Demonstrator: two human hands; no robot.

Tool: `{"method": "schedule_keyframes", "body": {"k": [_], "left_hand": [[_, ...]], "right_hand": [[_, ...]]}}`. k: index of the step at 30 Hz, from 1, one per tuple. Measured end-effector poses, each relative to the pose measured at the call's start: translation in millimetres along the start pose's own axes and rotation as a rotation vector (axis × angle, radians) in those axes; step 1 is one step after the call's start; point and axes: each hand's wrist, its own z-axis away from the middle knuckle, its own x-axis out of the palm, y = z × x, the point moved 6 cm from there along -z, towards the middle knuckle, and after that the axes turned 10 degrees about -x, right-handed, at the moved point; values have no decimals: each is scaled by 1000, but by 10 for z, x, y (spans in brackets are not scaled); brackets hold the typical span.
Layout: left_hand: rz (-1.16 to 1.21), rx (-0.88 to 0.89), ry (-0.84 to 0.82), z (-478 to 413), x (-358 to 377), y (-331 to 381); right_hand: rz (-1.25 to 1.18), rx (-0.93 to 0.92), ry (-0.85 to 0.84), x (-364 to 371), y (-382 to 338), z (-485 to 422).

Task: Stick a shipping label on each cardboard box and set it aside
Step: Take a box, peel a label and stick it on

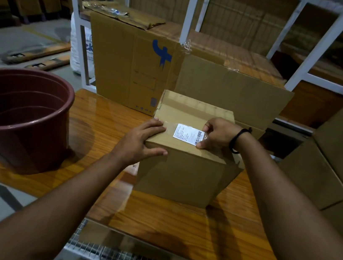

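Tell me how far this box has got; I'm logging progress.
Done: the shipping label lies on top of the small cardboard box. In hand: the right hand pinches its barcode end while the left hand steadies the box. Left: pressing it flat, setting the box aside.

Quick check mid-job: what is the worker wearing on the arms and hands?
No gloves or sleeves show on either arm. A thin black band circles the wrist of the right hand; the left hand and its wrist wear nothing.
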Motion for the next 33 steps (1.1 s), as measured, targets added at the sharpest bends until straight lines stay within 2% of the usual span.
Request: {"method": "schedule_keyframes", "body": {"k": [3,8,13,18,22,25,27,30,33], "left_hand": [[13,8,2,-1,-6,-1],[-21,8,-13,4,14,-10],[30,-93,-80,2,-4,-21],[-78,-86,-75,4,-36,57],[-21,-175,-67,-83,-157,256],[-35,-163,31,-248,-251,670],[-50,-139,39,-366,-233,1002],[-36,-198,-100,-519,-101,1327],[-91,-252,-242,-579,4,1364]], "right_hand": [[-159,-17,80,3,-22,1],[-636,16,229,75,17,50],[-789,-36,251,22,117,229],[-891,7,364,-187,413,448],[-821,14,368,-242,494,504],[-561,-16,286,-250,379,518],[-413,-63,208,-254,245,523],[-297,-144,151,-294,40,525],[-347,-204,151,-374,-69,504]]}}
